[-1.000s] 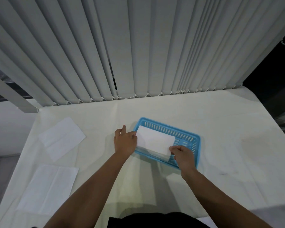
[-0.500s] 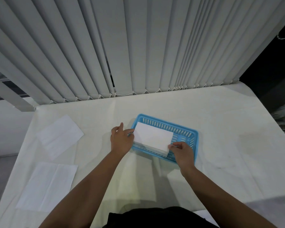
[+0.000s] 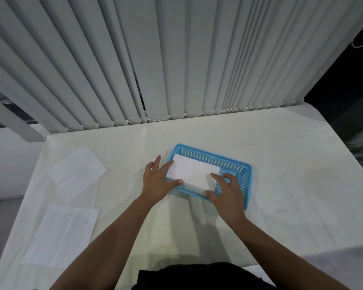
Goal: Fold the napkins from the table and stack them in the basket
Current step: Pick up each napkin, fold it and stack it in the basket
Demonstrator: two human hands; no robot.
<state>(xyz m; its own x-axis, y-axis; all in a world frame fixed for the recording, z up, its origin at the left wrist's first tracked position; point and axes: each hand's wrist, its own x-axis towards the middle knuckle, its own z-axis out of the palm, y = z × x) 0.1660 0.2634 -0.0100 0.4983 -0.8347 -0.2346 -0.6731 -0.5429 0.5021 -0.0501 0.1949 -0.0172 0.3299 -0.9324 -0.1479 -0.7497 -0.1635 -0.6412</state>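
Note:
A blue plastic basket (image 3: pixel 248 185) stands in the middle of the white table (image 3: pixel 302 195). On top of other napkins inside it lies a folded white napkin (image 3: pixel 193 172). My left hand (image 3: pixel 155 183) is at the napkin's left end, with fingers spread and the thumb along its near edge. At the right end my right hand (image 3: pixel 228 193) has its index finger on top and its thumb at the near corner. Neither hand pinches it. Two unfolded napkins lie flat at the left, one farther (image 3: pixel 78 172) and one nearer (image 3: pixel 61 233).
Grey vertical blinds (image 3: pixel 176 59) hang along the table's far edge. A dark area lies beyond the right edge. My dark clothing shows at the near edge.
The napkin has settled lower into the basket. Both hands have gone from pinching its ends to spread fingers resting on it.

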